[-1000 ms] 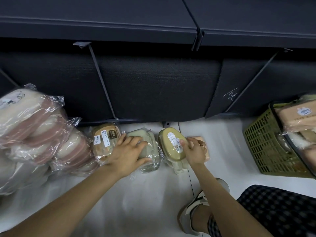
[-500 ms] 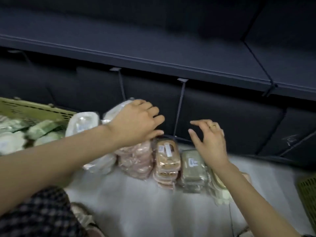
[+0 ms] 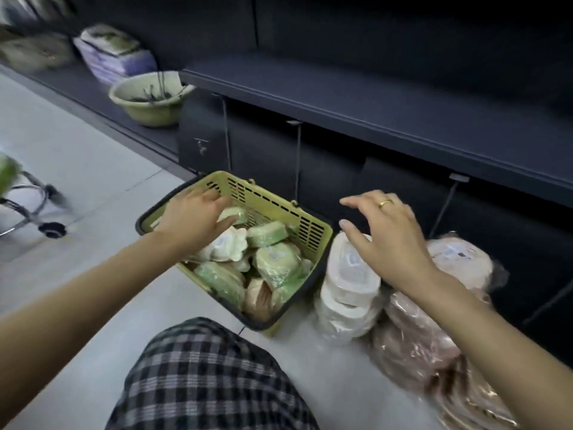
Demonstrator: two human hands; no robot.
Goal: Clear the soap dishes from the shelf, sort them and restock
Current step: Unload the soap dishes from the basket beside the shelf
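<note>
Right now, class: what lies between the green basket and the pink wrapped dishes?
In the head view, a stack of white soap dishes stands between basket and pink dishes.

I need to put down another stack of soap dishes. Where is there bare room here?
Free: the dark shelf above the piles, and the floor left of the green basket. Crowded: the basket itself, full under the left hand, and the floor right of it, with the white stack and pink packs below the right hand.
</note>
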